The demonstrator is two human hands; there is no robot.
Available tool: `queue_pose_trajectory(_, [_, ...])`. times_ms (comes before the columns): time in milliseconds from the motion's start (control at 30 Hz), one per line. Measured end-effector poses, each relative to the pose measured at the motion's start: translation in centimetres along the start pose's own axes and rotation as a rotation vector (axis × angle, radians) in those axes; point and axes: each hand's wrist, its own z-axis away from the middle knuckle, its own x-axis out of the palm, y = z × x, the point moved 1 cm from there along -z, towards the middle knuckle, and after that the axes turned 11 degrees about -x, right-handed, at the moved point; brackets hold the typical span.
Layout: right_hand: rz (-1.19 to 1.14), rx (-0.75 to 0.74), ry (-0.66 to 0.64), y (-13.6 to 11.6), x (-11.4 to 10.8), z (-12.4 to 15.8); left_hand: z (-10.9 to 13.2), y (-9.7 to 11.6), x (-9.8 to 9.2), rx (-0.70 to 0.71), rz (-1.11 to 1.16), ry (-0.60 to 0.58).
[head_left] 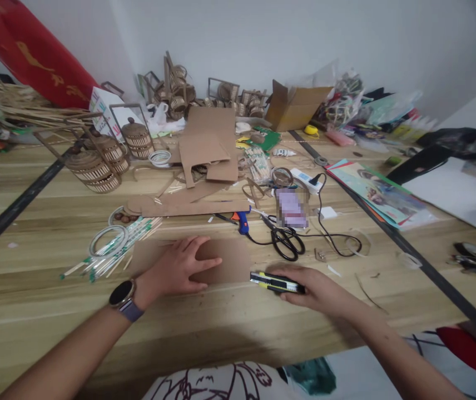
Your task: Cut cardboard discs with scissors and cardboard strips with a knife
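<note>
My left hand (pixel 182 264) lies flat with fingers spread on a brown cardboard piece (pixel 229 261) on the wooden table. In my right hand (pixel 308 289) is a yellow and black utility knife (pixel 277 282), its front end near the cardboard's right edge. Whether the blade touches the cardboard I cannot tell. Just beyond the cardboard lie a blue glue gun (pixel 243 220) with an orange part and black-handled scissors (pixel 288 243). A long cardboard strip (pixel 196 208) rests behind my left hand. Left of it are bundled sticks in clear wrap (pixel 117 253) and a white ring (pixel 108 241).
Small slatted lantern-like baskets (pixel 96 166) stand at the left. Larger cardboard pieces (pixel 211 125) and an open box (pixel 298 105) are farther back. A black cord (pixel 327 222) loops at the right by a power strip (pixel 307 180). Colored sheets (pixel 377 191) lie farther right.
</note>
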Motion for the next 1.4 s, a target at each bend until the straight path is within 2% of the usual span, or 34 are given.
queue_pose_trajectory(167, [0.215,-0.014,0.001,0.5,-0.2,-0.7,-0.6,-0.6,0.1,0.022,-0.017,-0.016])
queue_pose_trajectory(467, [0.408,-0.029,0.015,1.4,1.6,-0.1,-0.5,-0.6,0.4,0.004,0.017,-0.128])
queue_pose_trajectory(933, [0.345,0.01,0.091,1.0,3.1,1.1,-0.5,-0.6,0.8,-0.01,0.033,-0.11])
queue_pose_trajectory(1400, [0.37,0.053,0.15,-0.3,4.5,1.3,-0.6,-0.4,0.4,-0.02,0.049,-0.125])
